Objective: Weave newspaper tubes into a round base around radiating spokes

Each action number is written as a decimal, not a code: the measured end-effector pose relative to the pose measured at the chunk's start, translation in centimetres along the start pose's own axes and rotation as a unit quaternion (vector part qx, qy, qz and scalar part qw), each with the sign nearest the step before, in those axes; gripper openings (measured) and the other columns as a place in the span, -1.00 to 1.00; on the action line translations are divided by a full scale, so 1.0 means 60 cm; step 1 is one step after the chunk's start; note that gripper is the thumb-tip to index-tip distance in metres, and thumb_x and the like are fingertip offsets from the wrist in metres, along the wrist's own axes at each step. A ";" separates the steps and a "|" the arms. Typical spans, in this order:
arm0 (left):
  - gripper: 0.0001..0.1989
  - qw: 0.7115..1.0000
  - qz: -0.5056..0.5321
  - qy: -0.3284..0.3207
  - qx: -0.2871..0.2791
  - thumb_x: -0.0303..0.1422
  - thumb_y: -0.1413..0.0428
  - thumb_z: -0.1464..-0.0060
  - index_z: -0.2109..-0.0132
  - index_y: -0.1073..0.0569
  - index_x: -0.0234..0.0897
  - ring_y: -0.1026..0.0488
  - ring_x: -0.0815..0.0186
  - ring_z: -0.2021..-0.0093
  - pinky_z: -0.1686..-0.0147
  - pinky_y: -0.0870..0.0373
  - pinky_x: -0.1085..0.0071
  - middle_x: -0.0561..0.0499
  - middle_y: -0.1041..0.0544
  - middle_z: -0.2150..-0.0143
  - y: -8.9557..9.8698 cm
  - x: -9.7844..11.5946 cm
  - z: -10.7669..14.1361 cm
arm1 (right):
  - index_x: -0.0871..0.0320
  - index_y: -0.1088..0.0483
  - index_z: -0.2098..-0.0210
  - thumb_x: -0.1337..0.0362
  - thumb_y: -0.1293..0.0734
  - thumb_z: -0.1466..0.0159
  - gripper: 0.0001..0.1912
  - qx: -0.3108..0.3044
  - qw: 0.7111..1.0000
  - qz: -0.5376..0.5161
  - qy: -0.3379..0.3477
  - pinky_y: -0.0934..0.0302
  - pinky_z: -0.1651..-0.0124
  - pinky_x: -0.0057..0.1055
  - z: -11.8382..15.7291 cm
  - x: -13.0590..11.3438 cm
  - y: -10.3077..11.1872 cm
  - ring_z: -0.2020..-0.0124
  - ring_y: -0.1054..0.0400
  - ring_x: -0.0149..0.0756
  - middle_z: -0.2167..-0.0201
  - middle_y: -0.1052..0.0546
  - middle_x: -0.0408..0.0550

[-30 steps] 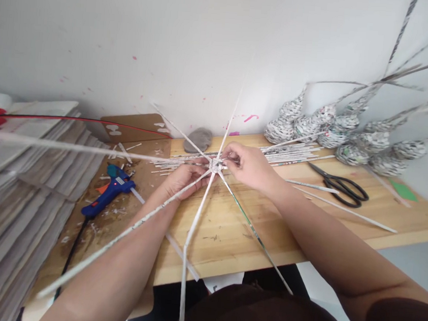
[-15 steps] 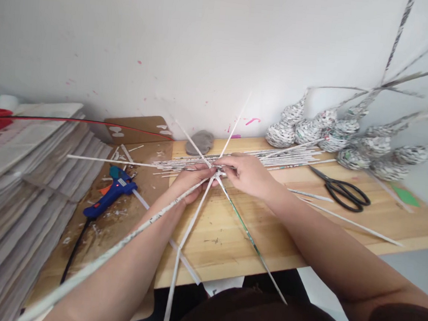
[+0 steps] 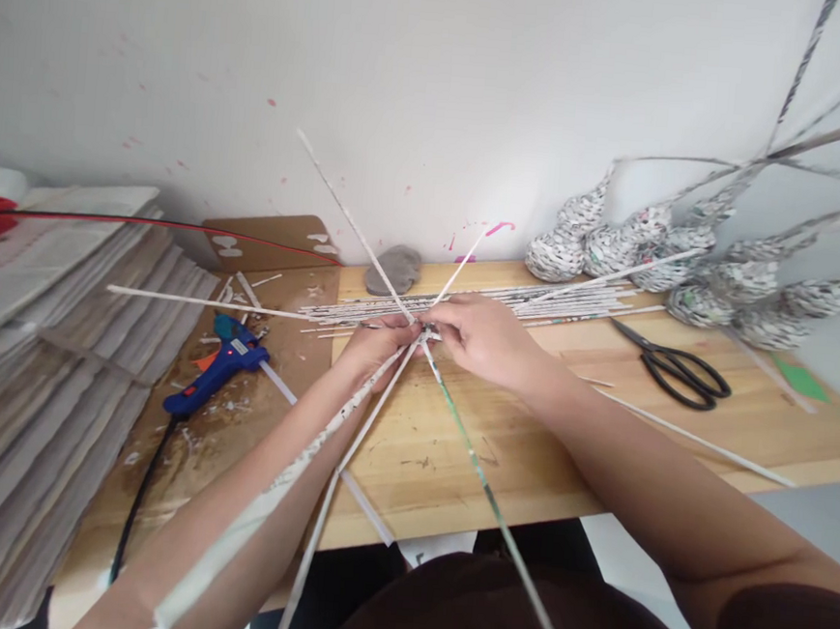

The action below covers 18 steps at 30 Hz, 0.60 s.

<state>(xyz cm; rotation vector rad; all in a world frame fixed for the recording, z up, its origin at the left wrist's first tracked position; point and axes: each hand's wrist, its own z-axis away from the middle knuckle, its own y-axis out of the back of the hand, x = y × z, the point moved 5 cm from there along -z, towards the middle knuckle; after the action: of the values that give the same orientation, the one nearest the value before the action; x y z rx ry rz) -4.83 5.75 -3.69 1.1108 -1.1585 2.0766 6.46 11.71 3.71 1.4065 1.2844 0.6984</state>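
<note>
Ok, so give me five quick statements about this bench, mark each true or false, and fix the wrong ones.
1. Paper sticks fan out from where the left hand and right hand come together. True.
2. The glue gun lies left of the scissors. True.
3. The right hand holds the scissors. False: they lie on the table.
4. The glue gun is yellow. False: it is mostly blue.
5. A newspaper stack stands on the left. True.

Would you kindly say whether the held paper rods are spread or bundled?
Spread: the paper rods fan out in different directions from between the left hand and right hand.
</note>
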 end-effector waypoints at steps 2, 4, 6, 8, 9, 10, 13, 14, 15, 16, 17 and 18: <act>-0.89 1.000 0.004 -0.005 -0.008 -0.64 -0.22 0.12 0.42 -0.57 -0.38 -0.55 0.32 0.41 0.39 -0.51 0.49 -0.05 -0.59 0.45 0.002 0.000 -0.001 | 0.12 -0.53 0.12 0.42 -0.19 -0.27 -0.68 0.003 1.000 0.015 0.010 -0.13 0.16 -0.36 0.000 -0.003 -0.001 0.19 -0.37 -0.19 0.24 -0.55 0.04; -0.91 1.000 0.005 -0.001 -0.018 -0.62 -0.24 0.13 0.43 -0.56 -0.40 -0.55 0.31 0.41 0.38 -0.51 0.48 -0.07 -0.60 0.43 0.002 0.000 -0.002 | 0.13 -0.52 0.13 0.42 -0.19 -0.26 -0.69 0.006 1.000 0.017 0.015 -0.13 0.16 -0.36 0.001 -0.004 -0.002 0.19 -0.37 -0.18 0.26 -0.54 0.04; -0.92 1.000 0.008 0.004 -0.024 -0.61 -0.25 0.12 0.41 -0.56 -0.41 -0.56 0.29 0.38 0.35 -0.51 0.46 -0.09 -0.60 0.40 0.002 0.000 -0.002 | 0.11 -0.52 0.14 0.43 -0.18 -0.27 -0.68 0.009 1.000 0.006 0.014 -0.13 0.16 -0.36 0.001 -0.002 -0.002 0.18 -0.37 -0.19 0.25 -0.54 0.03; -0.93 0.999 0.021 0.000 -0.024 -0.60 -0.26 0.11 0.39 -0.56 -0.41 -0.57 0.26 0.32 0.27 -0.53 0.41 -0.10 -0.61 0.37 0.002 0.002 -0.003 | 0.11 -0.52 0.13 0.43 -0.16 -0.29 -0.67 0.020 1.000 -0.011 0.011 -0.13 0.15 -0.36 0.001 0.001 -0.001 0.19 -0.38 -0.20 0.24 -0.54 0.02; -0.93 0.999 0.030 -0.003 -0.023 -0.58 -0.26 0.10 0.39 -0.55 -0.41 -0.58 0.25 0.29 0.22 -0.53 0.38 -0.10 -0.61 0.35 0.002 0.003 -0.003 | 0.11 -0.51 0.12 0.43 -0.15 -0.30 -0.66 0.030 0.999 -0.017 0.010 -0.13 0.15 -0.36 0.001 0.003 0.000 0.18 -0.38 -0.20 0.23 -0.55 0.02; -0.93 0.999 0.037 -0.004 -0.022 -0.56 -0.27 0.09 0.39 -0.54 -0.41 -0.57 0.25 0.28 0.20 -0.53 0.37 -0.10 -0.61 0.35 0.001 0.003 -0.003 | 0.11 -0.51 0.11 0.43 -0.15 -0.30 -0.66 0.040 0.999 -0.021 0.007 -0.13 0.15 -0.36 0.001 0.004 0.002 0.19 -0.37 -0.19 0.23 -0.56 0.02; -0.90 0.999 0.036 0.000 -0.017 -0.49 -0.31 0.08 0.36 -0.54 -0.41 -0.56 0.29 0.32 0.23 -0.52 0.40 -0.08 -0.60 0.35 -0.001 0.003 -0.002 | 0.14 -0.46 0.05 0.43 -0.18 -0.28 -0.67 0.060 0.998 -0.012 -0.013 -0.12 0.17 -0.35 0.003 0.006 0.006 0.22 -0.37 -0.17 0.26 -0.56 0.03; -0.88 0.999 0.029 0.000 -0.014 -0.47 -0.31 0.08 0.35 -0.55 -0.41 -0.55 0.31 0.34 0.26 -0.52 0.41 -0.08 -0.60 0.36 -0.001 0.003 -0.001 | 0.15 -0.45 0.03 0.42 -0.19 -0.27 -0.67 0.061 0.998 -0.009 -0.024 -0.11 0.19 -0.35 0.004 0.007 0.007 0.24 -0.36 -0.17 0.28 -0.56 0.03; -0.87 1.000 0.022 -0.003 -0.009 -0.46 -0.32 0.08 0.35 -0.55 -0.41 -0.54 0.32 0.36 0.28 -0.51 0.43 -0.07 -0.59 0.36 -0.002 0.004 0.001 | 0.16 -0.43 0.01 0.42 -0.20 -0.26 -0.66 0.061 0.998 -0.010 -0.034 -0.11 0.21 -0.36 0.005 0.007 0.007 0.27 -0.36 -0.18 0.30 -0.55 0.03; -0.85 1.000 0.015 -0.008 -0.002 -0.46 -0.34 0.10 0.35 -0.55 -0.41 -0.53 0.33 0.37 0.29 -0.51 0.43 -0.06 -0.59 0.37 -0.002 0.005 0.002 | 0.16 -0.41 0.00 0.42 -0.21 -0.25 -0.66 0.058 0.997 -0.016 -0.042 -0.11 0.23 -0.37 0.006 0.006 0.008 0.30 -0.36 -0.20 0.31 -0.55 0.02; -0.84 1.000 0.010 -0.015 0.003 -0.45 -0.35 0.13 0.35 -0.55 -0.41 -0.52 0.34 0.39 0.30 -0.50 0.43 -0.06 -0.58 0.38 -0.003 0.006 0.004 | 0.15 -0.40 -0.01 0.42 -0.21 -0.25 -0.65 0.056 0.997 -0.026 -0.048 -0.10 0.24 -0.38 0.007 0.005 0.009 0.32 -0.37 -0.22 0.31 -0.56 0.01; -0.82 1.000 0.005 -0.023 0.008 -0.45 -0.36 0.15 0.36 -0.54 -0.42 -0.51 0.35 0.40 0.32 -0.49 0.44 -0.05 -0.58 0.40 -0.003 0.008 0.006 | 0.15 -0.40 -0.01 0.42 -0.22 -0.24 -0.65 0.052 0.997 -0.039 -0.052 -0.10 0.25 -0.39 0.007 0.005 0.010 0.34 -0.37 -0.23 0.30 -0.57 -0.01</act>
<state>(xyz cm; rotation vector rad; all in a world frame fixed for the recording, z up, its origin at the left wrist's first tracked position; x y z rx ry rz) -4.79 5.57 -3.11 1.1683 -1.1719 2.0815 7.14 11.93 4.10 1.4504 1.3011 0.5050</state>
